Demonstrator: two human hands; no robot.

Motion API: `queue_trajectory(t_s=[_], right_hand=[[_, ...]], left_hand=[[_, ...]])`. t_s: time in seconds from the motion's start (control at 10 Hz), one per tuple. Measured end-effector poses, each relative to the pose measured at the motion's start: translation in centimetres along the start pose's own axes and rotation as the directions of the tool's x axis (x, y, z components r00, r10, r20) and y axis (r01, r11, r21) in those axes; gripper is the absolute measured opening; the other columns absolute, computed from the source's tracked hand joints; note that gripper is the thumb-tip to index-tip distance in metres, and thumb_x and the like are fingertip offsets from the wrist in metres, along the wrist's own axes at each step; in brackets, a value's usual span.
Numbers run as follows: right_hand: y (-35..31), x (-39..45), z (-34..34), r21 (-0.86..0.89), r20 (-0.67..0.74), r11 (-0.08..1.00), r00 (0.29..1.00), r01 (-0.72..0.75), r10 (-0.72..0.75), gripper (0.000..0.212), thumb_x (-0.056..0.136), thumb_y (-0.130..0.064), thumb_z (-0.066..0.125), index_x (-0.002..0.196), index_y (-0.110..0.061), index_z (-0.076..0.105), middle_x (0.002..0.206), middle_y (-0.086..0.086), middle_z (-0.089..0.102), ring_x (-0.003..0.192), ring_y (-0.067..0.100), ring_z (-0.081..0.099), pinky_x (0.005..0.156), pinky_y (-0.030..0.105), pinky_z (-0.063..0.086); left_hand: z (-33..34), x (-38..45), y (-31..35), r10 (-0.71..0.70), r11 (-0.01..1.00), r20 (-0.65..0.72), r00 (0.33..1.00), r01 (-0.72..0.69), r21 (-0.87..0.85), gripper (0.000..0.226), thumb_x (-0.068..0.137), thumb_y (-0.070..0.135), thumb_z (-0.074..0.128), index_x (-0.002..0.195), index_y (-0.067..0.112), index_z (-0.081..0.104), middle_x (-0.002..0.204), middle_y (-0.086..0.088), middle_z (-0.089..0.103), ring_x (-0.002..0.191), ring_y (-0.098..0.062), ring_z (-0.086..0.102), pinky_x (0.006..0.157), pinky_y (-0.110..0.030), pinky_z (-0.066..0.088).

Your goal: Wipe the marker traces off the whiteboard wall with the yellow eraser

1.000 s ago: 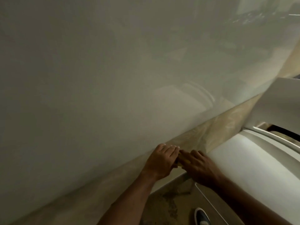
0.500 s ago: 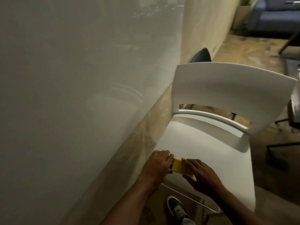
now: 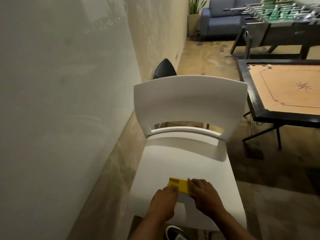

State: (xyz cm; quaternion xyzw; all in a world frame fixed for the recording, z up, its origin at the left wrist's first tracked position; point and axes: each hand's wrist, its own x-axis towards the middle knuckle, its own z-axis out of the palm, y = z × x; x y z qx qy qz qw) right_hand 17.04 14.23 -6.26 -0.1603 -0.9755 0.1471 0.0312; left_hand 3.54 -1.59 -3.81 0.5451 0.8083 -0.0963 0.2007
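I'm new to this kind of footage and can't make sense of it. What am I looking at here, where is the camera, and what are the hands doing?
There is no machine here: a person wears one wide-angle camera on the head, looking forward and down, so you see that person's own arms from above. The left hand and right hand both touch a yellow eraser over the seat of a white chair; whether it rests on the seat or is held just above it, I cannot tell. The big pale surface on the left is the whiteboard wall, with a few faint smudges. Behind the chair stand a carrom board, a foosball table and a blue sofa. A shoe shows at the bottom.
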Motion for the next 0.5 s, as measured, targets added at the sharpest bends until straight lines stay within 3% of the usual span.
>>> queue_trajectory(t_s=[0.1,0.2,0.3,0.4,0.5], right_hand=[[2.6,0.2,0.5,0.002,0.087,0.998,0.994,-0.065,0.064,0.079,0.052,-0.029,0.095,0.126,-0.019,0.072,0.111,-0.005,0.072,0.091,0.018,0.072,0.070,0.025,0.059],[3.8,-0.1,1.4,0.013,0.130,0.996,0.988,-0.090,0.087,0.077,0.076,-0.033,0.080,0.147,-0.020,0.055,0.135,-0.003,0.063,0.117,0.023,0.064,0.093,0.031,0.055],[5.4,1.0,2.1,-0.009,0.102,0.986,0.981,-0.167,0.167,0.079,0.079,-0.037,0.078,0.151,-0.023,0.050,0.140,-0.003,0.062,0.121,0.023,0.063,0.095,0.034,0.054],[5.9,1.2,2.0,0.017,0.124,0.982,0.975,-0.187,0.183,0.091,0.048,-0.045,0.096,0.132,-0.022,0.069,0.117,-0.004,0.072,0.096,0.019,0.074,0.074,0.029,0.061],[6.3,1.9,1.3,0.068,0.107,0.981,0.979,-0.182,0.175,0.091,0.047,-0.066,0.089,0.126,-0.023,0.074,0.126,0.003,0.072,0.111,0.023,0.070,0.084,0.033,0.058]], left_hand=[[0.4,2.6,0.6,0.032,0.998,0.072,0.997,-0.027,-0.061,0.066,0.110,0.028,0.045,0.166,0.010,0.015,0.171,-0.014,0.023,0.153,-0.034,0.031,0.118,-0.050,0.034],[0.4,3.5,0.8,0.068,0.992,0.054,0.996,-0.062,-0.107,0.070,0.111,0.031,0.043,0.168,0.011,0.008,0.176,-0.009,0.007,0.160,-0.028,0.016,0.123,-0.050,0.029],[-0.3,6.0,0.5,0.071,0.993,0.138,0.988,-0.057,-0.105,0.075,0.110,0.034,0.047,0.168,0.012,0.004,0.177,-0.006,-0.005,0.163,-0.024,0.007,0.123,-0.053,0.027],[-1.5,6.5,0.6,0.072,0.991,0.136,0.988,-0.056,-0.118,0.078,0.109,0.035,0.049,0.168,0.011,0.004,0.177,-0.005,-0.008,0.163,-0.024,0.005,0.122,-0.053,0.027],[-2.2,6.1,-0.1,0.044,0.985,-0.025,0.999,-0.047,-0.163,0.086,0.102,0.050,0.060,0.167,0.009,0.021,0.177,-0.007,0.007,0.161,-0.020,0.018,0.119,-0.043,0.037]])
